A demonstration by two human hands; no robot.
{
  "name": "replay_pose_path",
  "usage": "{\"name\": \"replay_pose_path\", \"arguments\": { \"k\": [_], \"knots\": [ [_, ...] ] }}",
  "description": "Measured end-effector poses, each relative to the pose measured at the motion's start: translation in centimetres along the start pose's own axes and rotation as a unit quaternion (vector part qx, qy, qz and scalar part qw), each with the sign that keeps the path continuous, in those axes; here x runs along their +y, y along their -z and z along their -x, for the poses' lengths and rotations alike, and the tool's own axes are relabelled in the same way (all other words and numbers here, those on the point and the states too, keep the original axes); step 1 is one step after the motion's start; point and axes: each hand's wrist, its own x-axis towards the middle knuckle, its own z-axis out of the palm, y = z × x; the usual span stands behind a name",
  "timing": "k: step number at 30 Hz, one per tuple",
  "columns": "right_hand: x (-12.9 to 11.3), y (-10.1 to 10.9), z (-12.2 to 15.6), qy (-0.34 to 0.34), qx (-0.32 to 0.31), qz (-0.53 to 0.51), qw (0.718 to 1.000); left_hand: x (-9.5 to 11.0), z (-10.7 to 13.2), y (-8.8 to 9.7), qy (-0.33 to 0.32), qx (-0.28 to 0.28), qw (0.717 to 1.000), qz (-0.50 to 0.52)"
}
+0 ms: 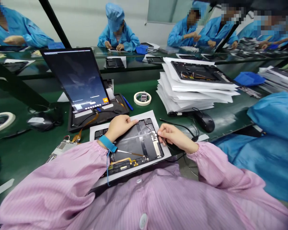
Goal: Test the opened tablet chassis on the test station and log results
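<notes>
Left hand (120,127) is resting open on the opened tablet housing (139,145), which is lying on a white sheet (166,151) at 6 o'clock. Right hand (176,138) is pinching a thin dark tool (163,140), too small to identify, at the housing's 2 o'clock edge. Black mouse (204,121) is sitting just beyond, also at 2 o'clock.

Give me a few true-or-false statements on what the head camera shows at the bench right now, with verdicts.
1. The left hand rests on the opened tablet. True.
2. The blue wrist strap is on the right wrist. False: it is on the left wrist.
3. The tape roll sits on the white stack. False: it lies on the green bench, beside the stack.
4. The right hand is at the tablet's edge. True.
</notes>
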Motion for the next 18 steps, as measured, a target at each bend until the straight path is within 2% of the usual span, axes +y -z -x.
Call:
{"name": "replay_pose_path", "arguments": {
  "k": [3,5,6,7,8,9,10,11,12,13,15,16,17,18],
  "knots": [
    [0.3,-0.5,0.0,0.014,-0.008,0.037,0.999,0.0,0.1,0.0,-0.002,-0.005,1.000,-0.005],
    [0.1,0.1,0.3,0.035,-0.004,0.104,0.994,0.0,0.2,0.0,-0.008,-0.013,1.000,-0.010],
    [0.0,0.9,0.6,0.060,0.038,0.157,0.985,0.1,0.2,0.0,-0.010,-0.018,1.000,-0.013],
    [-0.1,2.2,0.9,0.093,0.120,0.218,0.964,0.0,0.3,0.1,-0.012,-0.024,1.000,-0.017],
    [-0.2,3.8,1.4,0.126,0.239,0.278,0.922,0.0,0.2,0.1,-0.011,-0.029,0.999,-0.021],
    [-0.1,5.8,1.9,0.152,0.374,0.329,0.854,0.0,0.1,0.1,-0.009,-0.032,0.999,-0.024],
    [0.0,7.8,2.5,0.164,0.496,0.367,0.770,-0.1,0.0,0.0,-0.008,-0.035,0.999,-0.026],
    [0.2,9.9,3.1,0.157,0.578,0.392,0.698,-0.1,0.0,0.0,-0.009,-0.035,0.999,-0.028],
    [0.5,11.7,3.8,0.143,0.603,0.418,0.664,-0.1,-0.1,-0.1,-0.011,-0.032,0.999,-0.028],
    [0.9,13.2,4.3,0.130,0.580,0.447,0.668,-0.1,0.0,-0.1,-0.012,-0.026,0.999,-0.028],
    [1.8,15.3,4.9,0.148,0.518,0.452,0.711,0.1,0.3,-0.1,-0.013,-0.010,0.999,-0.028],
    [2.5,16.0,5.0,0.167,0.463,0.484,0.724,0.3,0.4,-0.2,-0.017,-0.002,1.000,-0.024],
    [3.2,16.7,4.9,0.187,0.435,0.511,0.718,0.3,0.4,-0.2,-0.025,0.003,0.999,-0.020],
    [4.1,17.5,4.5,0.189,0.439,0.525,0.704,0.3,0.3,-0.3,-0.035,0.011,0.999,-0.020]
  ]
}}
